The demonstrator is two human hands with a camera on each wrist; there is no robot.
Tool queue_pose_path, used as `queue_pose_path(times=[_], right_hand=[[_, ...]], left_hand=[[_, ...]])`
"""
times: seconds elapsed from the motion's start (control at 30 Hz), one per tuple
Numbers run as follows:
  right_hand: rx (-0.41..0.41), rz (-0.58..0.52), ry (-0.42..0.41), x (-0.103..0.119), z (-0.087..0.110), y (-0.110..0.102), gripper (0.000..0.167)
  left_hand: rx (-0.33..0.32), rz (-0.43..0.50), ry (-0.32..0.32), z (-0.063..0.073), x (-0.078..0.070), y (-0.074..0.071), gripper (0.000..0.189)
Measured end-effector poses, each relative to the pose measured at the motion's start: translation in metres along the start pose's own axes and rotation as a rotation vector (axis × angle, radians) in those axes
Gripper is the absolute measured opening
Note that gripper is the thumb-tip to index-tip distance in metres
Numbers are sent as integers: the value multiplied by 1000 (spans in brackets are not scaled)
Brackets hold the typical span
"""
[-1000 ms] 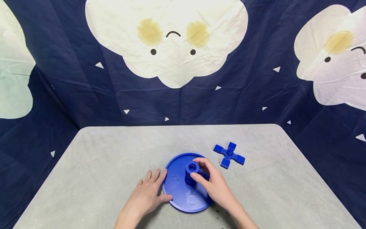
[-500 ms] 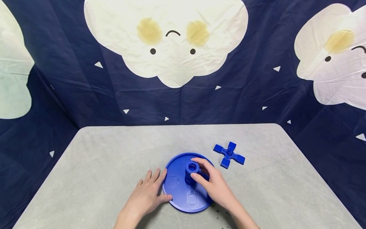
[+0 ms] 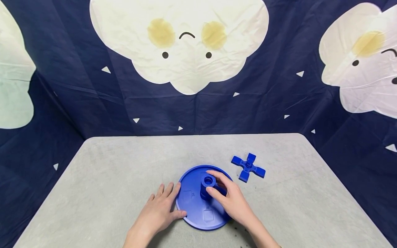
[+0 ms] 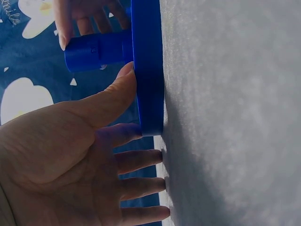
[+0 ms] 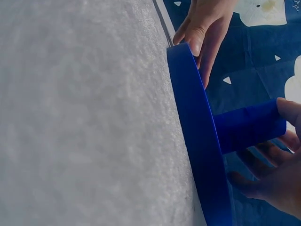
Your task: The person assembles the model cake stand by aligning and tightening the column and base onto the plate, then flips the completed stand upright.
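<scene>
A round blue plastic disc (image 3: 193, 206) with a raised rim lies flat on the table. From its middle stands an upright blue tube (image 3: 204, 192) with a round opening on top. My left hand (image 3: 156, 212) rests at the disc's left side with fingers spread and straight. In the left wrist view its thumb touches the rim of the disc (image 4: 148, 66), and the other fingertips reach down to the table. My right hand (image 3: 232, 198) holds the tube near its top, thumb on the near side and fingers behind. The right wrist view shows the tube (image 5: 249, 125) rising straight from the disc.
A blue cross-shaped piece (image 3: 248, 166) with a central peg lies on the grey table (image 3: 124, 165), behind and right of the disc. Small dark crumbs are scattered near my right forearm. A dark blue cloth (image 3: 155, 110) with clouds hangs behind and beside the table.
</scene>
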State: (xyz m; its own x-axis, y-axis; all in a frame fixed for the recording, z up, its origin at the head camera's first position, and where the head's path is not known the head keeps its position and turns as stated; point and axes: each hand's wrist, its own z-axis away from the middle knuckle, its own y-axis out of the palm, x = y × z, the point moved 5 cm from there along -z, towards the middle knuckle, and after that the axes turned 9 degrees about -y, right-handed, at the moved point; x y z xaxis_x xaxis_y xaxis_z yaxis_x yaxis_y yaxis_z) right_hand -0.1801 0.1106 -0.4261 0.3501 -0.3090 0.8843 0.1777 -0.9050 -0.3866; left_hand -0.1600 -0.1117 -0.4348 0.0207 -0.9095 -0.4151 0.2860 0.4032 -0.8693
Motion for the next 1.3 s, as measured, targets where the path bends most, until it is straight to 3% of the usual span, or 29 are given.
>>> queue_pose_path(times=[0.33,0.63,0.83,1.3], right_hand=[[11,1,3,-1,0,-2,44],[-30,35,-58,0,-2,-30,41],[-91,123,-134,1,-8,-57,39],[-123,410,-149,-25,-11,-110,39]], left_hand=[[4,1,-2,0,0,1,92],[-3,14,10,0,-3,4,92],[-15,-1,9,0,-1,1,91],[-10,6,0,0,1,0,92]])
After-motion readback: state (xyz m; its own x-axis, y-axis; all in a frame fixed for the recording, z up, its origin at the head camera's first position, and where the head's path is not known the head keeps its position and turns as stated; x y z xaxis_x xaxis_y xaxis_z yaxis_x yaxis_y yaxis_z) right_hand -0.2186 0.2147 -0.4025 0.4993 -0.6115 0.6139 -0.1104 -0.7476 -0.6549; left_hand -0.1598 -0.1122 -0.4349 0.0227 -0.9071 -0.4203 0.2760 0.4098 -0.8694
